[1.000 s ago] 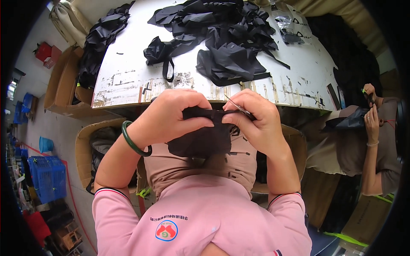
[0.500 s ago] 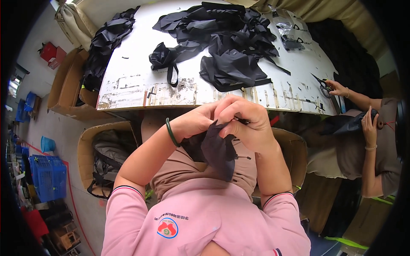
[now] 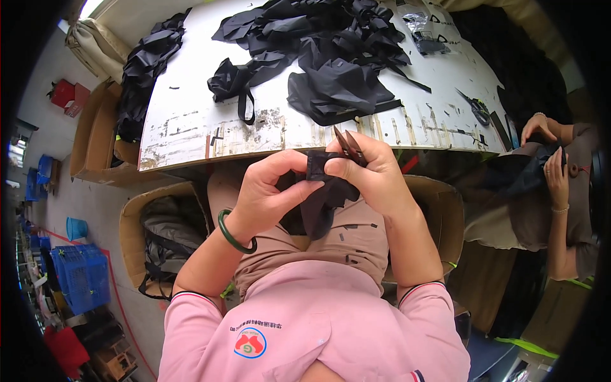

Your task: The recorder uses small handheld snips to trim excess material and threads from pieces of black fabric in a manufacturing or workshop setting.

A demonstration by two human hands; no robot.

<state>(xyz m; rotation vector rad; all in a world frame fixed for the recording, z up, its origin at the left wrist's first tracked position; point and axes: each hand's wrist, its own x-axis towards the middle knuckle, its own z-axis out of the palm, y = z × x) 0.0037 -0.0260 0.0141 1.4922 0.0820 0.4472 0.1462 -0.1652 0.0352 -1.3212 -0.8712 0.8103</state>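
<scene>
Above my lap, a dark piece of black fabric (image 3: pixel 323 204) hangs between my hands with its folded edge up. My left hand (image 3: pixel 270 191), wearing a green bangle, pinches the left end of that edge between thumb and fingers. At the right end, my right hand (image 3: pixel 372 172) presses the fabric under its thumb. The same hand holds small thread snips (image 3: pixel 345 141), whose dark pointed blades stick up past the fingers, toward the table. Part of the snips is hidden inside the palm.
Heaped black fabric pieces (image 3: pixel 337 89) cover much of the white table (image 3: pixel 184 121). Scissors (image 3: pixel 476 109) lie at its right side, close to a co-worker's hands (image 3: pixel 548 149) with dark cloth. Cardboard boxes (image 3: pixel 137 216) flank my legs; a blue crate (image 3: pixel 79 277) stands at left.
My hands have spread the fabric's edge between them, and the snips' blades now show above my right hand. The co-worker's hand has left the scissors on the table and moved to the dark cloth.
</scene>
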